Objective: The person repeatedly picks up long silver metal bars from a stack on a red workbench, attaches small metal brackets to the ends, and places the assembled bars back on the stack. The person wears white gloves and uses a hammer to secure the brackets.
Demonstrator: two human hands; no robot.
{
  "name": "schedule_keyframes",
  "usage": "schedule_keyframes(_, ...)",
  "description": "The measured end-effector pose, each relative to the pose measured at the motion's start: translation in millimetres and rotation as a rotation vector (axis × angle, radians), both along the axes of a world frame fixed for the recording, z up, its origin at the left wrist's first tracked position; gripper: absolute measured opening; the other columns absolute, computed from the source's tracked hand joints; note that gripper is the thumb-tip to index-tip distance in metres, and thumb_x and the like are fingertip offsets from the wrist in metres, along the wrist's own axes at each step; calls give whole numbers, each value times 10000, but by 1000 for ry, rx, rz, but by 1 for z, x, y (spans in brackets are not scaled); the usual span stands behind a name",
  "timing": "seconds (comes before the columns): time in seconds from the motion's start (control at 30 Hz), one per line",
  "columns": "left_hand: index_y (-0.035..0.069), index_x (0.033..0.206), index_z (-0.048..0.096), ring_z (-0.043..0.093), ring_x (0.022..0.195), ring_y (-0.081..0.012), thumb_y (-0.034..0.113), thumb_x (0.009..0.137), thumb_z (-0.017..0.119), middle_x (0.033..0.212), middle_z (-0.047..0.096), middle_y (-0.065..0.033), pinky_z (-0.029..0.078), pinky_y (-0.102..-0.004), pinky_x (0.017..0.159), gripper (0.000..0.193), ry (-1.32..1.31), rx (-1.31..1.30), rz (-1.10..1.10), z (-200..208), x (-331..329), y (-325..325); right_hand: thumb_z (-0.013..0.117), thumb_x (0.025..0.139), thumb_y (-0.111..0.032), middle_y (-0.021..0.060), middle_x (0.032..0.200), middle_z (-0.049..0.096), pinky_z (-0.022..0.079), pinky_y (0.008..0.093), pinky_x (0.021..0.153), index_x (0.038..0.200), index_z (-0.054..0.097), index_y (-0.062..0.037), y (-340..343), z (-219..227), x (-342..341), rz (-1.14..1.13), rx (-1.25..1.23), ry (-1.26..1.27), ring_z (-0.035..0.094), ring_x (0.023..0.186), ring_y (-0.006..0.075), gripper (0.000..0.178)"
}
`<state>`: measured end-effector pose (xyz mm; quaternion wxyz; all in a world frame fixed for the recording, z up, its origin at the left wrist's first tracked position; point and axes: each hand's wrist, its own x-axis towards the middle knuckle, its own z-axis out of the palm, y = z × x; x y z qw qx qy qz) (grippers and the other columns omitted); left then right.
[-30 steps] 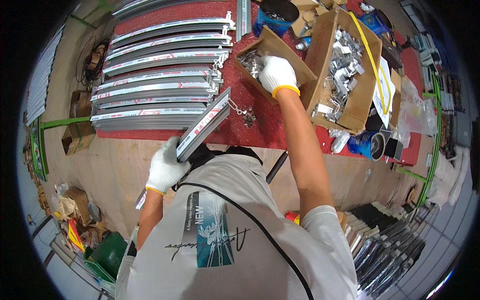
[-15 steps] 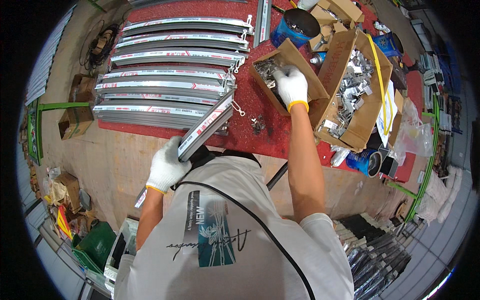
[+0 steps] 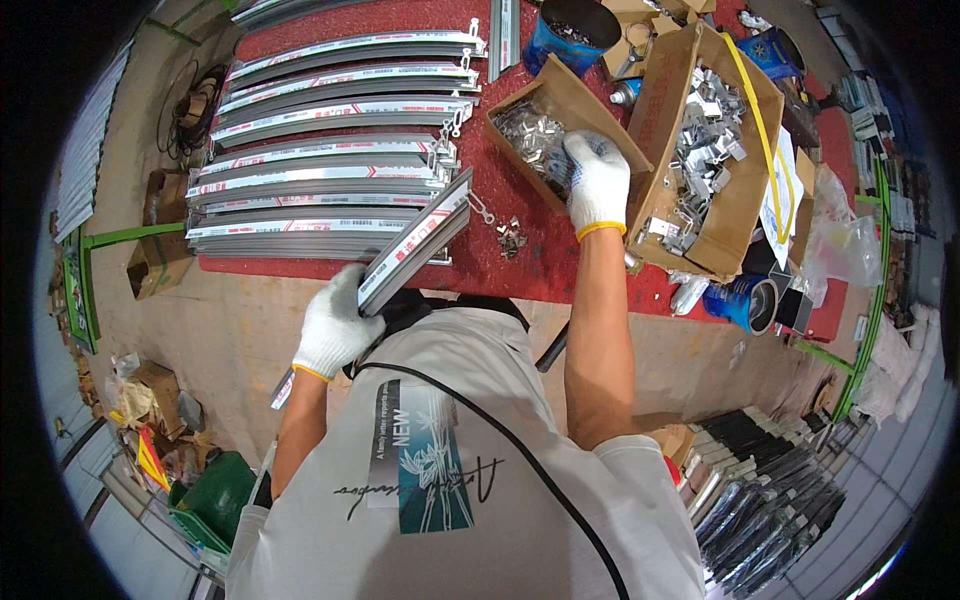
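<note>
Nearest, a black cable (image 3: 500, 430) crosses the grey shirt (image 3: 440, 345), and just beyond it the gloved left hand (image 3: 338, 325) is closed round the strip (image 3: 415, 245), a long grey profile with a white label on its upper face. The strip lies at the near edge of the red table (image 3: 560, 275), its far part over the tabletop and its near end showing past the left wrist. Its long axis runs on a slant from lower left to upper right, away from the body, and the far end, with a link (image 3: 482, 208) hanging from it, points toward the small box (image 3: 590, 105). Beside the link is a little pile (image 3: 512, 238) of metal pieces

Farther out, the gloved right hand (image 3: 597, 180) is down in the small box, at the right of its bits (image 3: 528, 135); the fingers look curled, but I cannot tell whether they hold anything. I'd judge the step in hand to be picking out a bit while the strip is kept steady; the next move calls for a sure pinch and a lift clear of the cardboard wall

Beyond, a big box (image 3: 665, 90) of clips (image 3: 712, 150) stands at right, rows of strips (image 3: 330, 150) lie at left, and a blue tub (image 3: 543, 50) sits behind the small box
</note>
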<state>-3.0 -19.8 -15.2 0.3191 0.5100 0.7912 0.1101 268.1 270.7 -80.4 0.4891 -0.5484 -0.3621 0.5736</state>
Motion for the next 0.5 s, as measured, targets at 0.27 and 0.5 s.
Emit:
schedule_keyframes(0.27,7,1378,659,735,1189,-445,198,777,824,1256,756,-261,596,-460,1034,652,-59,-45,83,1,4,-8,704,952,-148,270,1149,799,585,480,1042,1212,833,-70,-1,11,16,382,306,-1123,756,1144,448,301)
schedule_keyframes(0.5,20,1357,662,733,1166,-459,190,776,821,1201,760,-255,597,-477,1007,626,-74,-10,86,-2,4,-14,744,915,-136,255,1345,738,592,519,1054,1239,841,-112,25,-7,0,784,589,-1265,736,1176,467,339)
